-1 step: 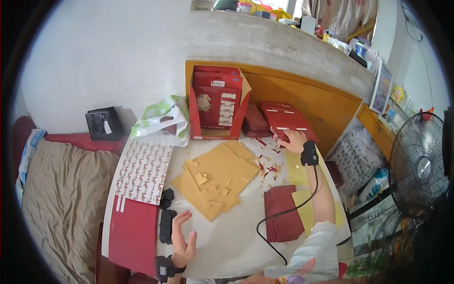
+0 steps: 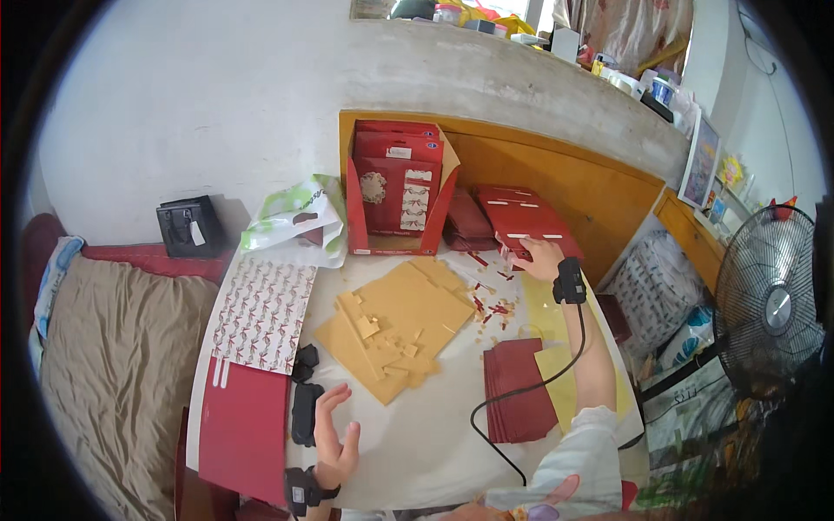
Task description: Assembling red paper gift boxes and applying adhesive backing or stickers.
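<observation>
My left hand [image 2: 334, 441] hovers at the near left of the white table, fingers apart and nothing in it. Next to it are black pouch-like items [image 2: 306, 415] and a plain dark red sheet [image 2: 245, 425] with white slots. My right hand [image 2: 540, 260] reaches to the far right, over the near edge of a pile of red folders [image 2: 526, 217]. Its fingers are bent with a gap between them and the thumb; whether they press on the folder's edge is hard to see. A stack of darker red pieces [image 2: 467, 221] lies left of that pile.
Yellow-tan sheets [image 2: 408, 304] with cut scraps cover the table's middle. Red and tan scraps [image 2: 497, 308] lie beside them. A fanned dark red stack [image 2: 517, 391], a black cable [image 2: 495, 398], a patterned sheet [image 2: 265, 313], a red display box [image 2: 387, 252] and a plastic bag [image 2: 295, 217] surround them.
</observation>
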Tool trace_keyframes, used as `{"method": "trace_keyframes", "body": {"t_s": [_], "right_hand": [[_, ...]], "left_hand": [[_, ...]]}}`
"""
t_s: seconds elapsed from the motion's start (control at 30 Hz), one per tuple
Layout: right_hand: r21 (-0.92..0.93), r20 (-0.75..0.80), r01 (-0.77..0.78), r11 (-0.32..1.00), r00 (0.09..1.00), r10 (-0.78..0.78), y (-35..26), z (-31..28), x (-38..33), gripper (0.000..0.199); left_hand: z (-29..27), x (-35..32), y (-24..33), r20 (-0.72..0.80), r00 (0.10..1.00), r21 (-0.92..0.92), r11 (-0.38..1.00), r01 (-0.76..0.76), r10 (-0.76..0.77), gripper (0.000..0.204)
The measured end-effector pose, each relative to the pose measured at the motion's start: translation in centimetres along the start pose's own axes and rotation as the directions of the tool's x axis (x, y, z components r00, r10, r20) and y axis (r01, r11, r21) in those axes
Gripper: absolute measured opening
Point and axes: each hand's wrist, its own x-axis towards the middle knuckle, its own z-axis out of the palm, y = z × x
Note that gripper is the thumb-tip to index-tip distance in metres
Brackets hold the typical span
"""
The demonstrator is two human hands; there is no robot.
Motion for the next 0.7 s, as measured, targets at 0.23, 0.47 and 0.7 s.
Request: {"method": "trace_keyframes", "body": {"t_s": [0.23, 0.47, 0.7], "right_hand": [[-0.071, -0.166, -0.115, 0.991, 0.981, 0.102, 0.7, -4.1, -3.6, 0.025], [0.114, -0.687, 0.08, 0.99, 0.726, 0.02, -4.7, -13.9, -15.5, 0.029], [-0.097, -0.59, 0.629, 0.771, 0.587, -0.553, -14.7, -11.7, -23.3, 0.036]], "left_hand": [[0.8, -0.5, -1.1, 0.164, 0.985, -0.128, 0.991, -0.04, 0.061, 0.028], [0.9, -0.1, -1.4, 0.406, 0.914, -0.272, 0.953, 0.136, -0.014, 0.039], [0.6, 4.0, -1.1, 0.536, 0.836, -0.842, -0.005, 0.539, -0.118, 0.081]]}}
